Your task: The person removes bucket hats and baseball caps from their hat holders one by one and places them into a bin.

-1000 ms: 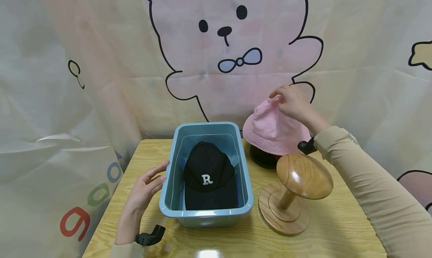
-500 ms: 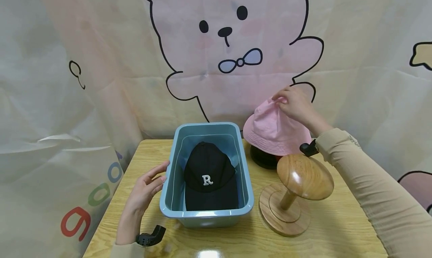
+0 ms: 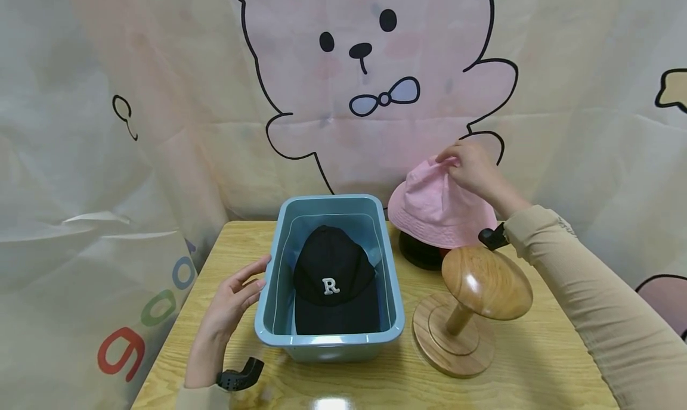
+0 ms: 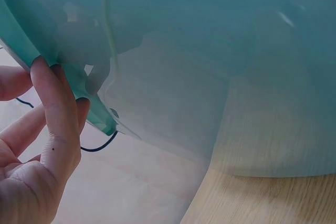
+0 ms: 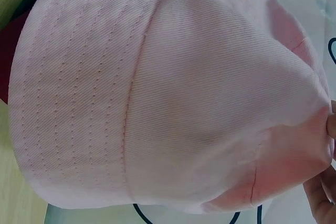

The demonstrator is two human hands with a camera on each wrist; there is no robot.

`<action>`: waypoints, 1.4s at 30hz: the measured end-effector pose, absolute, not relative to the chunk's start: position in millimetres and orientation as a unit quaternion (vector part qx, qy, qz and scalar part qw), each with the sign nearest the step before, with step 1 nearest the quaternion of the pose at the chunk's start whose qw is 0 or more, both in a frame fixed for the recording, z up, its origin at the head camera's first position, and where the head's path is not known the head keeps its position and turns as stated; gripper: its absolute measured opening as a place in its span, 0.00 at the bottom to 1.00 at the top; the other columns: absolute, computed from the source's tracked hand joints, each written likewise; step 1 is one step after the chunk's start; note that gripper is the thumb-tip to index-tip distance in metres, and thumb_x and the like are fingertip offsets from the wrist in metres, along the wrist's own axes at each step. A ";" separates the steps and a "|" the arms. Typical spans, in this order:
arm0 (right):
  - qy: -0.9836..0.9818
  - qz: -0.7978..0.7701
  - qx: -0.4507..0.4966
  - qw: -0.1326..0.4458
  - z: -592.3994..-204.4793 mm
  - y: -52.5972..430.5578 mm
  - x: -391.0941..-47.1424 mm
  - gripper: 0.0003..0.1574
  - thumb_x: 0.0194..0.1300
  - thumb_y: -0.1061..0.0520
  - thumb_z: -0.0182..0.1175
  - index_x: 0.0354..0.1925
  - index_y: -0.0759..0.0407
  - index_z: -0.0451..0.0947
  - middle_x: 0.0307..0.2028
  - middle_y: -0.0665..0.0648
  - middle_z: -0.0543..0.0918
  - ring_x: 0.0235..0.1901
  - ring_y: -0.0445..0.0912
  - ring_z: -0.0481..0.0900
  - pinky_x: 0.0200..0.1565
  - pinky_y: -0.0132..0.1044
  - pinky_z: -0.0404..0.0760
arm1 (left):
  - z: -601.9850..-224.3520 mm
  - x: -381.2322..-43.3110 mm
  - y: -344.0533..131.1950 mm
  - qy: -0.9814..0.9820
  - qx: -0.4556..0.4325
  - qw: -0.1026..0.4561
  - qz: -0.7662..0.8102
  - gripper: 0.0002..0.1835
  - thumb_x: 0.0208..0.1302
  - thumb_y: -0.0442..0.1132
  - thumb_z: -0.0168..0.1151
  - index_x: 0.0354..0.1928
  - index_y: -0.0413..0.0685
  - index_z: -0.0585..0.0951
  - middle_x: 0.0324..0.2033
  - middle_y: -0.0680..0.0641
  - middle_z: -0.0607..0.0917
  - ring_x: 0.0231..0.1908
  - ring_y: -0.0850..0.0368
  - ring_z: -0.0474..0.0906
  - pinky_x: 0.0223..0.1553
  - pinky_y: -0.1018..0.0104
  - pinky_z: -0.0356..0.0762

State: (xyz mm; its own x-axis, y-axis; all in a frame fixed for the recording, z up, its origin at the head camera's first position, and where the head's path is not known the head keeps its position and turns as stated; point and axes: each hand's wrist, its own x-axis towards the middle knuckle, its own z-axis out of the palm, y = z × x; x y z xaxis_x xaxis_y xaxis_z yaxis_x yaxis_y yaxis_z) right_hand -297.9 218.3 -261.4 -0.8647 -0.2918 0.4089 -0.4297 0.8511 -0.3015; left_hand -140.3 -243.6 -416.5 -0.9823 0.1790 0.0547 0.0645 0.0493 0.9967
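Note:
A pink bucket hat point(image 3: 442, 204) hangs at the back right, pinched at the top of its crown by my right hand point(image 3: 477, 165). In the right wrist view the hat's stitched brim and crown point(image 5: 210, 93) fill most of the picture, fingertips at the right edge. Beside the blue plastic basin point(image 3: 395, 291), my left hand point(image 3: 228, 306) touches the left rim with relaxed fingers. The left wrist view shows those fingers point(image 4: 58, 114) against the rim's underside, beside the translucent wall. Inside the basin lies a black baseball cap point(image 3: 333, 279) with a white letter R.
A wooden hat stand point(image 3: 485, 282) with a rounded top is to the right of the basin, below my right forearm. Black and red headwear point(image 3: 421, 252) shows partly under the pink hat. A printed cloth point(image 3: 300, 124) hangs behind the wooden table point(image 3: 526, 362).
My right hand and the pink bucket hat have shifted very slightly right. The left hand keeps its place at the basin's rim.

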 end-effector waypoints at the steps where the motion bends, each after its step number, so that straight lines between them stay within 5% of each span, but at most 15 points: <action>1: -0.946 0.195 0.190 0.177 -261.1 218.6 -297.2 0.20 0.50 0.72 0.48 0.39 0.69 0.83 0.42 0.70 0.82 0.47 0.63 0.75 0.51 0.56 0.70 | -416.2 -140.5 -243.2 0.724 0.083 0.042 0.683 0.27 0.70 0.36 0.54 0.68 0.35 0.65 0.55 0.60 0.76 0.51 0.69 0.80 0.50 0.74 0.78; 13: -0.939 0.193 0.184 0.217 -261.8 222.8 -294.8 0.19 0.48 0.73 0.48 0.32 0.68 0.84 0.36 0.69 0.84 0.37 0.61 0.79 0.40 0.51 0.72 | -418.3 -140.3 -239.9 0.727 0.079 0.042 0.681 0.27 0.70 0.37 0.54 0.68 0.36 0.65 0.54 0.61 0.76 0.51 0.68 0.80 0.51 0.73 0.78; 20: -0.911 0.204 0.191 0.304 -262.9 225.3 -294.6 0.17 0.51 0.74 0.49 0.29 0.68 0.85 0.30 0.66 0.85 0.34 0.60 0.81 0.39 0.50 0.74 | -416.9 -141.2 -240.5 0.732 0.073 0.047 0.676 0.27 0.70 0.39 0.55 0.68 0.39 0.66 0.55 0.60 0.75 0.51 0.69 0.79 0.51 0.73 0.78; 42: -0.866 0.240 0.190 0.395 -243.2 214.5 -284.5 0.18 0.55 0.73 0.48 0.30 0.67 0.86 0.26 0.64 0.81 0.26 0.46 0.68 0.31 0.25 0.59 | -414.2 -139.5 -243.5 0.732 0.067 0.046 0.677 0.27 0.70 0.39 0.55 0.69 0.40 0.66 0.54 0.59 0.75 0.50 0.68 0.80 0.50 0.73 0.78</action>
